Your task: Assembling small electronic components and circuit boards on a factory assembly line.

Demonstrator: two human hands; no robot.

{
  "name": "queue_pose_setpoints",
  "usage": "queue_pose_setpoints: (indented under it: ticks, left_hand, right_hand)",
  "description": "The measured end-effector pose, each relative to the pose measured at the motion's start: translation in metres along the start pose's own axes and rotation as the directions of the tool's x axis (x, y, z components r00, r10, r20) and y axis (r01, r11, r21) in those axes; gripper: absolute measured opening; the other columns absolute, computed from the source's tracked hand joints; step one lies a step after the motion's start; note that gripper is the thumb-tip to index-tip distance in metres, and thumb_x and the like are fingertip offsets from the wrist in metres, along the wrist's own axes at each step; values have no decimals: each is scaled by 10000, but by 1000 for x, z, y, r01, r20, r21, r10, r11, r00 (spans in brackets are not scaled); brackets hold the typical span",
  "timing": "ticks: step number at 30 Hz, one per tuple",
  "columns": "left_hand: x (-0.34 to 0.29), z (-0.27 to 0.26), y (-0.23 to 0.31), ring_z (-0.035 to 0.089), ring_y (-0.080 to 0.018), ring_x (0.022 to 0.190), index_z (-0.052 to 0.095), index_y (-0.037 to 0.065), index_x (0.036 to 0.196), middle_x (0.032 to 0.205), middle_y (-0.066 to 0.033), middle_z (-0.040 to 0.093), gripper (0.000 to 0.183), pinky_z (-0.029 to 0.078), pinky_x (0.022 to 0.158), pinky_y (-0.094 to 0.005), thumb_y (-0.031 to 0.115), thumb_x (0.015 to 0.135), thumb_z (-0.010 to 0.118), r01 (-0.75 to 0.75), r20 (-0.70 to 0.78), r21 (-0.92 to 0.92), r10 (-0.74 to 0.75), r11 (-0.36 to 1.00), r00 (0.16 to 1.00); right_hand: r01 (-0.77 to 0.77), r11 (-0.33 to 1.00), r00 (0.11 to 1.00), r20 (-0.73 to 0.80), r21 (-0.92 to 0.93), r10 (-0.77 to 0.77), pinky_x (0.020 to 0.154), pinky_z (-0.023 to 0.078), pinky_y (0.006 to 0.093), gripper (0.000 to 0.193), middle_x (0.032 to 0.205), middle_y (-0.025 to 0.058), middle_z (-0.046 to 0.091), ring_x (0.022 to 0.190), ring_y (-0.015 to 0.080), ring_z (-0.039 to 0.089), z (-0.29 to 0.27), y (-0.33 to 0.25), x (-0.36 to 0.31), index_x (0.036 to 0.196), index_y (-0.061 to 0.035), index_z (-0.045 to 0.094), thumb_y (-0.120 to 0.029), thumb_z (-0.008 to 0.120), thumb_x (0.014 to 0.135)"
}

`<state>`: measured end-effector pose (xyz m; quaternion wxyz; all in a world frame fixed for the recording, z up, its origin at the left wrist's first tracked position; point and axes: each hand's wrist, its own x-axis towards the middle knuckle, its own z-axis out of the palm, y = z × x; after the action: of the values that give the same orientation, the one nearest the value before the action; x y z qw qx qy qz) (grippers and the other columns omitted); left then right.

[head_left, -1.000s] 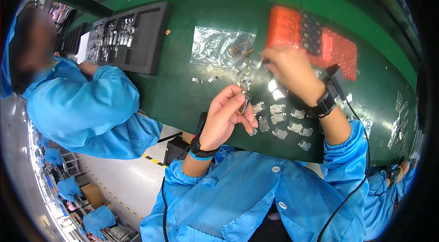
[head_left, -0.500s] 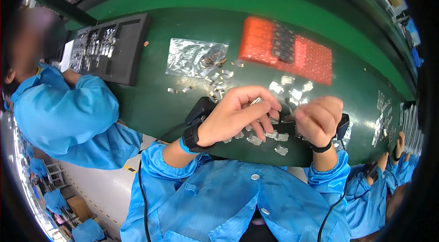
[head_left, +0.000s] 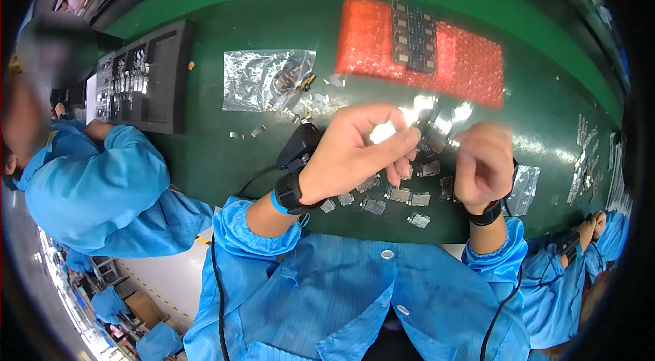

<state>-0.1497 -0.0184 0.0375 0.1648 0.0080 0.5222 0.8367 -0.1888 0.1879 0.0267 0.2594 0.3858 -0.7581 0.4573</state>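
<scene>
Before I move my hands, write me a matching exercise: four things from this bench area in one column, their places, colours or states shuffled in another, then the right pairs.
Column one
1. Bubble wrap
2. Dark panel
3. Compartment tray
4. Left hand

Column two
A. Beside the co-worker's blue sleeve
B. Has a black band and a blue band at the wrist
C. Red
D. Lying on top of the bubble wrap

Right pairs: 1-C, 2-D, 3-A, 4-B
</scene>
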Motion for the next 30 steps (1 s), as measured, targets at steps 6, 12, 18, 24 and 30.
queue_pose_setpoints:
  ticks: [6, 12, 18, 24, 30]
  left_hand:
    - [0, -1, -2, 642, -158, 647, 569, -37, 904, 777, -107, 625, 105, 537, 506, -258, 68, 902, 574, 85, -34, 15, -84, 996, 996]
    - [3, -3, -7, 635, -136, 647, 571, -27, 895, 766, -84, 621, 111, 529, 506, -243, 83, 901, 583, 141, -19, 24, -140, 990, 990]
    - [3, -5, -9, 630, -126, 642, 570, -19, 888, 753, -74, 617, 123, 526, 504, -239, 102, 906, 581, 181, 32, -4, -181, 983, 983]
    - [7, -9, -10, 628, -131, 619, 551, -12, 898, 735, -77, 617, 176, 522, 479, -242, 158, 938, 533, 264, 156, -37, -255, 964, 954]
    - [8, -9, -16, 628, -144, 604, 527, 8, 878, 722, -63, 592, 199, 523, 457, -252, 191, 952, 507, 309, 202, -111, -283, 944, 937]
  right_hand:
    - [-122, 990, 991, 57, 69, 118, 648, 462, 324, 266, 827, 98, 643, 716, 238, 581, 4, 5, -2, 874, -27, 611, 118, 644, 654]
    - [-164, 976, 977, 158, 143, 142, 649, 462, 323, 254, 818, 99, 643, 716, 235, 587, 7, 6, 0, 883, -17, 618, 115, 638, 667]
    - [-137, 980, 967, 234, 146, 101, 635, 464, 319, 255, 853, 83, 639, 728, 226, 591, 10, 7, 3, 884, -38, 641, 71, 688, 658]
    - [-46, 986, 955, 298, 160, -3, 634, 465, 313, 233, 888, 68, 628, 750, 221, 590, 7, 9, 3, 883, -67, 661, -17, 736, 668]
    - [-161, 956, 953, 289, 244, 87, 655, 467, 310, 187, 904, 87, 624, 767, 221, 592, 8, 7, -1, 865, -62, 654, -45, 733, 697]
